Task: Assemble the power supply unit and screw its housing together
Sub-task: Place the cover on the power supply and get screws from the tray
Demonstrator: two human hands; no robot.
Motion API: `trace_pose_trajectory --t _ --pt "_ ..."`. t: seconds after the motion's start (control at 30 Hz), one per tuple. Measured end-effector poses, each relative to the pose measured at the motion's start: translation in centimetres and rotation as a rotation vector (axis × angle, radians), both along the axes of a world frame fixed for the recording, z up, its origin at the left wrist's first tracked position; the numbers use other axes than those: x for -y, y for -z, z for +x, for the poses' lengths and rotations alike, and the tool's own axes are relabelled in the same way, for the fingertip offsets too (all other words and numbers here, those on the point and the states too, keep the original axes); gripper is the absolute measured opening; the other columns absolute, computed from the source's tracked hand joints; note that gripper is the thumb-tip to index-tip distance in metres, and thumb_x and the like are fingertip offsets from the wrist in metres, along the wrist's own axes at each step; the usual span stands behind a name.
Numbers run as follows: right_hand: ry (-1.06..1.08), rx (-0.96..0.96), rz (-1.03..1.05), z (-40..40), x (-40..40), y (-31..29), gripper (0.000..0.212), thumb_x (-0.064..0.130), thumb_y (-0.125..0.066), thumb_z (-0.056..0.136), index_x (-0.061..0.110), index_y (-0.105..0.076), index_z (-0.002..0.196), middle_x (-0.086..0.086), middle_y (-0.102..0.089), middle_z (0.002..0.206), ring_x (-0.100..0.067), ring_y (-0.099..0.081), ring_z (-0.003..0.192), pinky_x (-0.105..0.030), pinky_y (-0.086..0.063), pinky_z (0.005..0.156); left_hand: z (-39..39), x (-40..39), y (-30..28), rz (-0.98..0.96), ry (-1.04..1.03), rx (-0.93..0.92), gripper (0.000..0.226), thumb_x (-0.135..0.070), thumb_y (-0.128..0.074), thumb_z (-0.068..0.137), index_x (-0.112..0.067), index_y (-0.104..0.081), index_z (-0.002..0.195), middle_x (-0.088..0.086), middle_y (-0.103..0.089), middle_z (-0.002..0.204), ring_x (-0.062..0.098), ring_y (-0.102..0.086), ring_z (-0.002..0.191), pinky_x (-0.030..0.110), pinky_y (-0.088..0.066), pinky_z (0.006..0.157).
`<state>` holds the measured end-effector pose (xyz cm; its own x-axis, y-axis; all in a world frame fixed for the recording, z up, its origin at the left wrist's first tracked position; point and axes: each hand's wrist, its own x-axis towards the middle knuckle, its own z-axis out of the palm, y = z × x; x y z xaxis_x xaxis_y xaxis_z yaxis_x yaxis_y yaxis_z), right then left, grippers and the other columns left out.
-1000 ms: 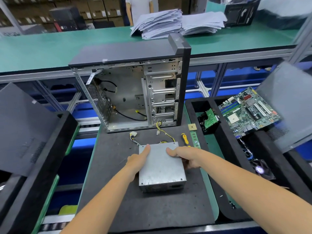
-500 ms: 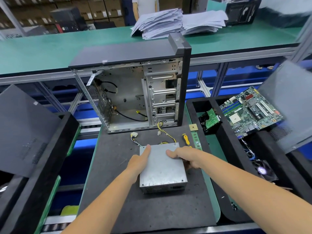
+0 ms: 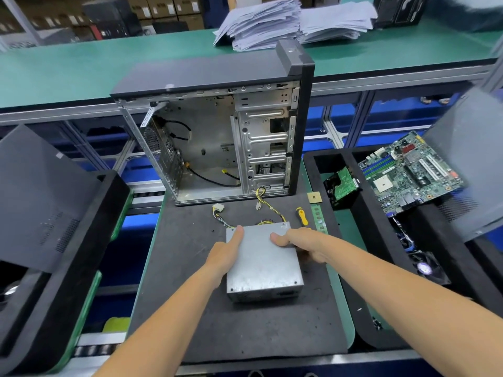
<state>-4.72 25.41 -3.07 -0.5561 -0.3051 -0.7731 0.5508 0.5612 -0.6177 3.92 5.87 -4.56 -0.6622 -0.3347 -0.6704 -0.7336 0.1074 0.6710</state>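
Note:
A grey metal power supply unit (image 3: pixel 262 265) lies flat on the black foam mat (image 3: pixel 190 308). Its yellow-black cables (image 3: pixel 269 210) run from its far edge toward an open computer case (image 3: pixel 217 142) standing upright behind it. My left hand (image 3: pixel 226 254) grips the unit's left side, thumb on the top face. On the right side, my right hand (image 3: pixel 302 244) holds it with the thumb on top and the fingers curled down over the edge. A yellow-handled screwdriver (image 3: pixel 302 216) lies just beyond my right hand.
A black tray (image 3: pixel 351 213) on the right holds a green motherboard (image 3: pixel 411 172) and a small board (image 3: pixel 343 185). A RAM stick (image 3: pixel 318 217) and a CPU chip (image 3: pixel 313 197) lie beside the mat. Grey side panels (image 3: pixel 40 197) lean at both sides. Paper stacks (image 3: pixel 272 23) sit on the far green bench.
Both hands stay on the power supply unit in the same grip. The unit has hardly moved; only the camera view shifted slightly.

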Motion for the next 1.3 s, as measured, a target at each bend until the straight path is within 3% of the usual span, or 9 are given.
trace_pose_trajectory --t 0.13,0.33,0.53,0.63,0.83,0.9,1.03,1.2,1.3 --pt "0.028 0.043 -0.058 0.5 -0.3 -0.2 0.052 0.046 -0.076 0.077 0.014 -0.061 0.115 -0.005 -0.071 0.106 -0.022 -0.068 0.096 -0.033 -0.055 0.08 0.0 -0.4 -0.1 0.003 0.003 -0.016 0.091 -0.086 -0.041 0.069 -0.013 -0.059 0.121 0.002 -0.064 0.117 0.023 -0.062 0.103 0.041 -0.046 0.099" --pt "-0.074 0.121 0.001 1.3 -0.9 -1.0 0.064 0.059 -0.074 0.072 0.016 -0.061 0.117 -0.006 -0.067 0.117 -0.022 -0.064 0.107 -0.042 -0.05 0.096 0.2 -1.0 0.0 -0.111 -0.033 -0.01 0.101 -0.088 -0.036 0.064 -0.011 -0.058 0.125 0.007 -0.061 0.122 0.028 -0.06 0.107 0.043 -0.046 0.099" --pt "-0.179 0.131 0.022 1.8 -0.9 -1.8 0.043 0.047 -0.077 0.076 0.015 -0.062 0.101 0.002 -0.072 0.095 -0.014 -0.068 0.086 -0.027 -0.056 0.07 0.3 -0.8 -0.5 -0.193 0.022 0.012 0.106 -0.089 -0.031 0.069 -0.009 -0.048 0.137 0.008 -0.052 0.137 0.028 -0.052 0.119 0.042 -0.042 0.103" --pt "-0.188 0.053 0.05 2.0 -0.8 -1.7 0.051 0.045 -0.079 0.074 0.01 -0.055 0.102 0.0 -0.065 0.102 -0.017 -0.064 0.093 -0.027 -0.052 0.075 0.6 -0.8 -0.2 -0.179 -0.011 -0.004 0.104 -0.086 -0.037 0.07 -0.006 -0.049 0.135 0.009 -0.054 0.132 0.027 -0.055 0.112 0.04 -0.045 0.098" --pt "-0.176 -0.002 0.1 1.7 -0.7 -1.0 0.038 0.04 -0.077 0.078 0.011 -0.052 0.079 0.001 -0.051 0.055 -0.013 -0.044 0.048 -0.022 -0.035 0.045 1.1 -0.7 0.3 -0.169 -0.105 -0.005 0.101 -0.084 -0.042 0.066 -0.007 -0.051 0.131 0.008 -0.055 0.129 0.029 -0.057 0.11 0.043 -0.047 0.098" --pt "-0.152 0.058 0.06 1.6 -0.7 -1.0 0.034 0.036 -0.077 0.079 0.013 -0.052 0.076 0.001 -0.048 0.05 -0.013 -0.039 0.047 -0.021 -0.033 0.049 1.1 -0.6 0.4 -0.169 -0.106 -0.008 0.1 -0.084 -0.042 0.066 -0.007 -0.052 0.13 0.007 -0.057 0.127 0.028 -0.058 0.108 0.043 -0.047 0.097" --pt "-0.097 0.115 -0.017 1.5 -0.7 -0.8 0.027 0.028 -0.078 0.079 0.011 -0.057 0.083 -0.006 -0.056 0.079 -0.018 -0.047 0.069 -0.026 -0.039 0.068 1.1 -0.6 0.4 -0.185 -0.109 -0.009 0.1 -0.085 -0.041 0.069 -0.006 -0.051 0.13 0.007 -0.056 0.127 0.027 -0.055 0.106 0.038 -0.046 0.093" --pt "-0.148 0.127 0.04 1.5 -0.6 -1.3 0.027 0.031 -0.074 0.083 0.014 -0.052 0.081 0.002 -0.048 0.054 -0.013 -0.04 0.048 -0.022 -0.038 0.055 1.1 -0.5 0.3 -0.218 -0.071 -0.007 0.096 -0.082 -0.04 0.074 -0.005 -0.051 0.13 0.007 -0.055 0.127 0.026 -0.053 0.104 0.036 -0.042 0.084" --pt "-0.183 0.115 0.069 1.3 -0.6 -1.8 0.036 0.045 -0.07 0.084 0.013 -0.055 0.091 -0.002 -0.054 0.074 -0.017 -0.048 0.064 -0.025 -0.044 0.065 1.0 -0.1 0.1 -0.147 -0.052 -0.006 0.089 -0.08 -0.044 0.075 -0.006 -0.056 0.124 0.005 -0.06 0.12 0.024 -0.058 0.104 0.038 -0.047 0.092"
